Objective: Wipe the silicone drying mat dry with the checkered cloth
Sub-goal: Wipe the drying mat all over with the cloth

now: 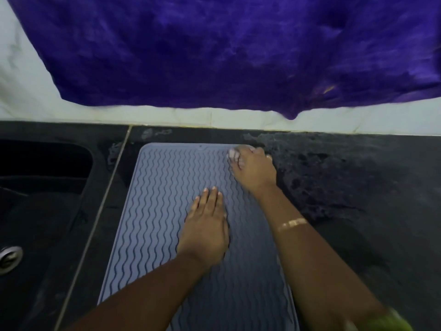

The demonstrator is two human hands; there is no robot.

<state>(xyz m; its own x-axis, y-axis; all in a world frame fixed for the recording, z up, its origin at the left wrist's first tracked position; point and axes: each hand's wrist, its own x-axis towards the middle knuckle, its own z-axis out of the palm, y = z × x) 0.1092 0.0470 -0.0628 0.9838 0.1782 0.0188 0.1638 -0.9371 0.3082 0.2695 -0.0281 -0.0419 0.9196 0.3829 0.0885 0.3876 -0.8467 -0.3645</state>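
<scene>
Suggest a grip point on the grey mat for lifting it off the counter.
Probably the far right corner of the silicone mat, approached from the right over the black counter. The right hand is already there. The mat lies flat, so only its raised rim offers an edge. The left hand lies flat mid-mat.

No readable txt, labels, brands or nos. anywhere in view.

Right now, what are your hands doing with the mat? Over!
Left hand flat on mat, holding it down. Right hand at far right corner, bunched on a small pale cloth. Nothing blocking the mat.
</scene>
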